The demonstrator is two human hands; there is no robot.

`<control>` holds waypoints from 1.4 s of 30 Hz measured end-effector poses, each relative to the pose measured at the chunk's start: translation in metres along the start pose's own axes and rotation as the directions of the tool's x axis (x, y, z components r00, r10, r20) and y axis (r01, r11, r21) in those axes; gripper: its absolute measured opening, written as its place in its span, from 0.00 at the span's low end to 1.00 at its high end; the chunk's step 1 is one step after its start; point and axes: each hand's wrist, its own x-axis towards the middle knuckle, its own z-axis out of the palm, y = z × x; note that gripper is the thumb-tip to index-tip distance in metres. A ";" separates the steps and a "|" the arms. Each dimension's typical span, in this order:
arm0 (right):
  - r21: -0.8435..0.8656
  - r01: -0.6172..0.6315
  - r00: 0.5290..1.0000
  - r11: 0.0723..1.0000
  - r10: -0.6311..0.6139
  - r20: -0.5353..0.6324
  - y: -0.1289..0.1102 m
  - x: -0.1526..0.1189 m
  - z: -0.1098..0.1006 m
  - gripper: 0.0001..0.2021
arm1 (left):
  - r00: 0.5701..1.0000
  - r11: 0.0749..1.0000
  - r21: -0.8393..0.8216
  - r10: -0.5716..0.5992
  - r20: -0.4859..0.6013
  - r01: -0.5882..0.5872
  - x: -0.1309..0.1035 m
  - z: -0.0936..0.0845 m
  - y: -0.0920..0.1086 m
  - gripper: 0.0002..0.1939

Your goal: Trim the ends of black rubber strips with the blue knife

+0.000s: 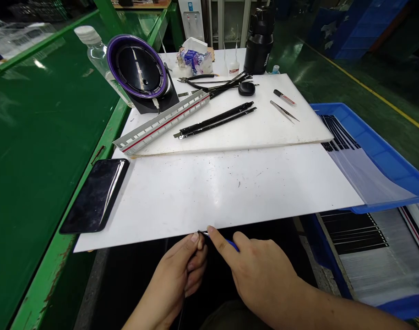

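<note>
Below the front edge of the white table [230, 183], my left hand [178, 270] is closed, its thumb and forefinger pinching a small dark end of something too small to name. My right hand [260, 266] grips a blue-handled tool [231, 244], its forefinger stretched along it. The tool's metal tip meets the dark piece at my left fingertips. Several black strips [218, 121] lie on a white foam board [271, 128], with a slotted grey bar [164, 123] at their left. Tweezers [284, 111] rest at the board's right.
A dark phone [94, 195] lies at the table's left edge. Behind are a round purple-rimmed device [137, 66], a clear bottle [99, 59], black-handled pliers [197, 81] and a black flask [259, 46]. Blue trays [384, 151] holding black strips and sheets stand at the right.
</note>
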 end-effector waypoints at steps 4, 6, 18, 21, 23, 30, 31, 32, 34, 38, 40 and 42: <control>0.114 -0.028 0.998 0.993 0.023 0.051 0.003 0.002 -0.005 0.35 | 0.999 0.999 0.032 -0.005 0.053 0.003 0.001 -0.003 0.004 0.19; 0.184 -0.030 0.997 0.982 0.017 0.069 0.005 0.003 -0.010 0.32 | 0.998 0.999 0.050 -0.001 0.066 -0.003 0.002 -0.005 0.006 0.19; 0.143 0.006 0.999 0.990 -0.011 0.036 0.007 0.004 -0.018 0.33 | 0.997 0.997 0.075 -0.012 0.079 0.006 0.002 -0.008 0.007 0.19; 0.084 0.021 0.999 0.996 -0.024 0.036 0.009 0.005 -0.018 0.35 | 0.997 0.996 0.090 -0.009 0.072 0.002 0.001 -0.006 0.007 0.19; 0.052 0.030 0.999 0.998 -0.032 0.030 0.009 0.004 -0.016 0.36 | 0.998 0.996 0.093 -0.011 0.065 0.005 0.001 -0.005 0.007 0.18; -0.036 0.013 1.000 0.999 -0.013 0.002 0.003 0.000 -0.004 0.39 | 0.998 0.994 0.107 0.006 0.064 -0.013 0.003 -0.006 0.005 0.19; -0.048 0.010 1.000 0.999 -0.010 -0.002 0.002 -0.001 -0.003 0.39 | 0.998 0.994 0.108 0.009 0.066 -0.016 0.003 -0.007 0.005 0.20; -0.059 0.005 1.000 0.998 -0.005 -0.007 0.001 -0.001 -0.002 0.39 | 0.998 0.994 0.109 0.011 0.069 -0.019 0.003 -0.007 0.005 0.19; -0.069 -0.004 1.000 0.998 0.003 -0.019 -0.001 -0.001 0.000 0.39 | 0.997 0.994 0.107 0.015 0.074 -0.023 0.003 -0.007 0.005 0.19; -0.011 -0.038 0.999 0.999 0.038 -0.021 -0.001 0.000 -0.001 0.37 | 0.995 0.994 0.106 0.019 0.095 -0.029 0.004 -0.009 0.006 0.18; 0.052 -0.054 0.998 0.997 0.055 -0.012 0.001 0.000 -0.004 0.34 | 0.994 0.993 0.109 0.023 0.111 -0.035 0.005 -0.010 0.006 0.17; 0.103 -0.060 0.998 0.993 0.062 -0.013 0.002 0.000 -0.008 0.32 | 0.992 0.993 0.112 0.026 0.121 -0.040 0.005 -0.011 0.006 0.17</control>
